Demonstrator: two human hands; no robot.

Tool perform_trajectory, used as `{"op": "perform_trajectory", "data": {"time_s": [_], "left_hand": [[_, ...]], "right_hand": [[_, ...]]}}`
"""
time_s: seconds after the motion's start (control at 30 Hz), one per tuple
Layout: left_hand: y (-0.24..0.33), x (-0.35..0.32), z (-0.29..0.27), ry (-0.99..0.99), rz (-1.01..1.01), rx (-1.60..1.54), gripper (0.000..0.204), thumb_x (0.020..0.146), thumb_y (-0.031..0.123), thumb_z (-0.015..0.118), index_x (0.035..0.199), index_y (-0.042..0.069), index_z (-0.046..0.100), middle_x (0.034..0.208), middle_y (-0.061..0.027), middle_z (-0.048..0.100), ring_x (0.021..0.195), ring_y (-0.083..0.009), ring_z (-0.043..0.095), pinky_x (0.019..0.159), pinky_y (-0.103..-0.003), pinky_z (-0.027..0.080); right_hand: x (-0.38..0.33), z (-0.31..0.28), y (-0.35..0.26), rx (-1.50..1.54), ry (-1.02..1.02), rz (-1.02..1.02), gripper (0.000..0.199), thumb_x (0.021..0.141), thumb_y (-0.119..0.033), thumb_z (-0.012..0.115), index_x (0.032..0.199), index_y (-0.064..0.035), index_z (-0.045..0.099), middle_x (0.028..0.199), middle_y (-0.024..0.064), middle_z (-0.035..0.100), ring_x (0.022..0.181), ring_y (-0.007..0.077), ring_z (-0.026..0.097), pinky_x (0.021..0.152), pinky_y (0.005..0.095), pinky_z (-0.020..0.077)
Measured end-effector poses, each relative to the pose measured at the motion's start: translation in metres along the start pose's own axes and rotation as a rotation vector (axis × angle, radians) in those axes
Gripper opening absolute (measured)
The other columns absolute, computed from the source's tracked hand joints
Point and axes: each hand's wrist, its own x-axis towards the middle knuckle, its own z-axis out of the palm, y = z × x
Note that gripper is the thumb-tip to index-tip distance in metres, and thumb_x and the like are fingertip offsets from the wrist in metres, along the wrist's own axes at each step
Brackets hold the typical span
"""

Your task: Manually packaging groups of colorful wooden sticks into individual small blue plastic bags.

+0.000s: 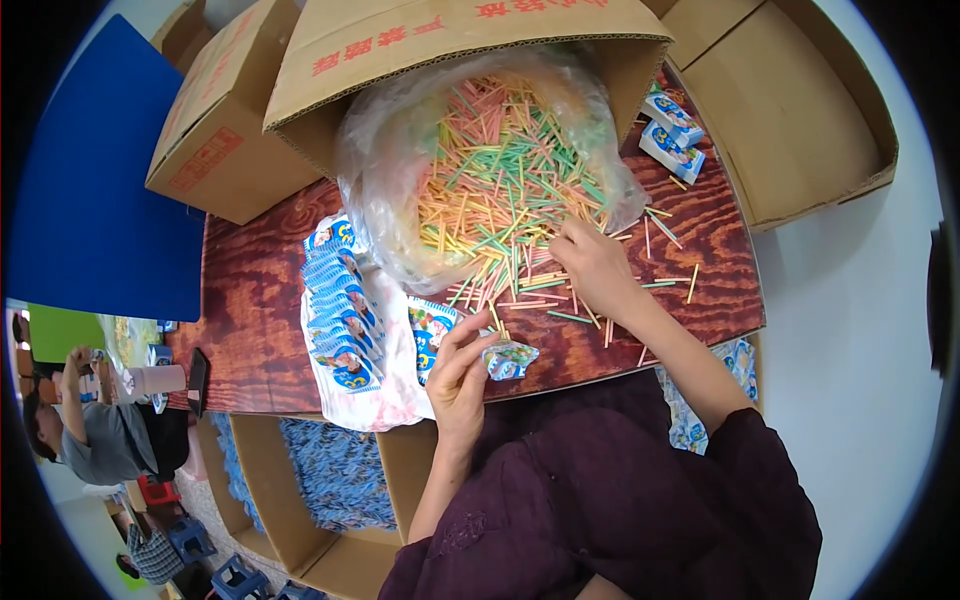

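A small blue-and-white packet [510, 360] is held in my left hand [460, 382], with its mouth open. A few thin pastel sticks [497, 320] stand up at the packet's opening, by my fingertips. My right hand [595, 270] is closed, its fingertips pinched among the sticks at the near right edge of a large heap [515, 165]. Pink, yellow, orange and green sticks make up the heap. It spills from a clear plastic bag [385, 190] in a cardboard box [470, 35] lying on its side.
Packets [340, 310] lie overlapped in a row on a white cloth [395, 400], with another packet [430, 335] beside them. More packets [672, 150] lie right of the box. Loose sticks dot the wood-grain table [260, 300]. Open cartons [780, 120] stand around; another person [110, 440] sits at left.
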Motion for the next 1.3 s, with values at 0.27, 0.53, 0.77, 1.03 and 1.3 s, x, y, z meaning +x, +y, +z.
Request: {"op": "perform_trajectory", "data": {"time_s": [0.27, 0.53, 0.77, 1.03, 1.3], "left_hand": [[-0.001, -0.003, -0.002, 0.016, -0.023, 0.027, 0.028, 0.087, -0.005, 0.053, 0.11, -0.001, 0.068, 0.126, -0.0147, 0.057, 0.115, -0.0217, 0.055, 0.096, -0.031, 0.043], [0.003, 0.0, 0.003, 0.01, -0.002, 0.063, 0.027, 0.087, -0.005, 0.053, 0.109, -0.002, 0.068, 0.124, -0.0135, 0.058, 0.111, -0.0195, 0.056, 0.091, -0.029, 0.044], [0.003, -0.004, 0.004, 0.026, -0.04, 0.062, 0.023, 0.087, -0.007, 0.055, 0.107, -0.004, 0.067, 0.12, -0.0129, 0.06, 0.107, -0.0185, 0.057, 0.09, -0.026, 0.044], [0.001, -0.006, -0.001, 0.096, -0.077, -0.012, 0.02, 0.088, -0.006, 0.057, 0.106, -0.005, 0.066, 0.119, -0.0126, 0.061, 0.107, -0.0183, 0.057, 0.09, -0.027, 0.045], [0.002, -0.002, -0.001, 0.017, -0.05, -0.041, 0.027, 0.086, -0.006, 0.06, 0.112, -0.002, 0.066, 0.123, -0.011, 0.059, 0.103, -0.0154, 0.058, 0.087, -0.026, 0.047]], "right_hand": [[0.015, -0.088, -0.061, 0.633, -0.09, 0.079, 0.007, 0.08, -0.008, 0.068, 0.084, -0.0041, 0.064, 0.076, 0.0074, 0.058, 0.071, 0.0255, 0.06, 0.061, 0.0356, 0.0475], [0.024, -0.117, -0.091, 0.23, -0.165, -0.336, 0.013, 0.071, -0.012, 0.069, 0.077, -0.0068, 0.06, 0.071, 0.0039, 0.051, 0.067, 0.021, 0.057, 0.055, 0.0347, 0.0459], [0.032, -0.104, -0.106, 0.118, -0.204, -0.424, 0.01, 0.073, -0.009, 0.063, 0.079, -0.003, 0.057, 0.076, 0.0061, 0.05, 0.073, 0.0226, 0.057, 0.064, 0.0342, 0.0474], [0.03, -0.088, -0.1, 0.374, -0.092, -0.254, 0.022, 0.079, -0.008, 0.067, 0.097, -0.001, 0.058, 0.087, 0.0113, 0.06, 0.081, 0.0267, 0.061, 0.069, 0.0356, 0.0486], [-0.003, -0.066, -0.114, 0.506, -0.143, 0.072, 0.031, 0.077, 0.004, 0.058, 0.107, -0.0033, 0.055, 0.096, 0.0141, 0.059, 0.086, 0.0329, 0.062, 0.072, 0.0389, 0.049]]}}
